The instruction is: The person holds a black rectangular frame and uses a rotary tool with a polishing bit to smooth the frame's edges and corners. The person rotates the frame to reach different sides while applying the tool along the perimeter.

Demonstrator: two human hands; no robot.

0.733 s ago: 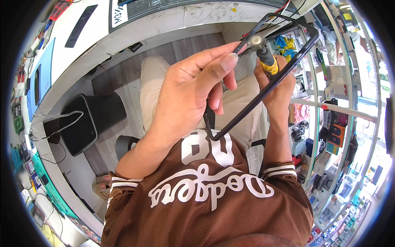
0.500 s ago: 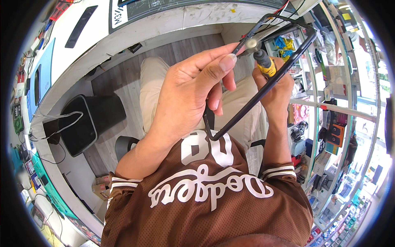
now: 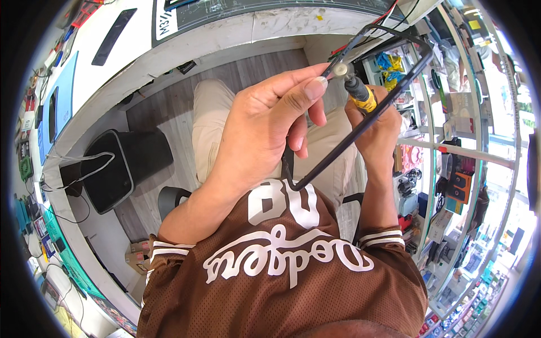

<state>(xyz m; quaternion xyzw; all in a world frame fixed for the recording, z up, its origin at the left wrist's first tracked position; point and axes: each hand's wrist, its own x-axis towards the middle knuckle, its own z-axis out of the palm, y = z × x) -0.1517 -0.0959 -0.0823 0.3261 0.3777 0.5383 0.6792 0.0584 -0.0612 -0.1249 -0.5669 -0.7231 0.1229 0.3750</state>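
Note:
My left hand [image 3: 262, 121] pinches one side of a thin black rectangular frame [image 3: 349, 137] between thumb and fingers, holding it tilted above my lap. The frame's long near bar crosses in front of my right hand [image 3: 380, 127]. That hand is closed round a rotary tool [image 3: 364, 99] with a yellow and black body. At the tool's tip a small pale round head [image 3: 340, 70] sits at the frame's edge, close to my left fingertips. Whether the head touches the frame, I cannot tell. The frame's far corner overlaps the wires behind it.
A white workbench [image 3: 270, 32] curves across the far side, bearing a dark mat [image 3: 225, 19] and a flat black panel [image 3: 114, 36]. Below it at left stands a black bin [image 3: 143, 151]. Glass shelving [image 3: 459, 149] full of goods lines the right. Red and black wires hang near the frame.
The tool's tip has shifted slightly left and down along the frame's edge, toward my left fingertips. Both hands keep their grips.

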